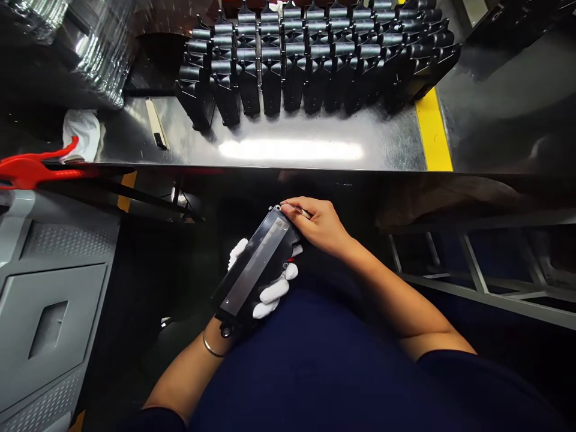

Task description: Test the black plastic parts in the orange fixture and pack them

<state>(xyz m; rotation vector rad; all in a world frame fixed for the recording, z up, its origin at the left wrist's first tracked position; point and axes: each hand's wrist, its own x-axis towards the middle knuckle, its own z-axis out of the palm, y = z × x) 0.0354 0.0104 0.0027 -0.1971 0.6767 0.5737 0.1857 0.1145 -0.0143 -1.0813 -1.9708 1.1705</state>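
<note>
A rigid, probably light but smooth-sided black moulded plastic casing (252, 264) is held at the near side, best gripped by its long edges, its underside cupped by the curled fingers of the white-gloved left hand (272, 293), its far end pinched by the closed fingers of the bare right hand (319, 225).

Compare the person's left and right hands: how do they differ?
The left hand wears a white glove, while the right hand is bare. The left hand's fingers curl around the black part from beneath, whereas the right hand lies over its far end. A thin bangle circles the left wrist; none shows on the right wrist. Both hands hold the same part.
</note>
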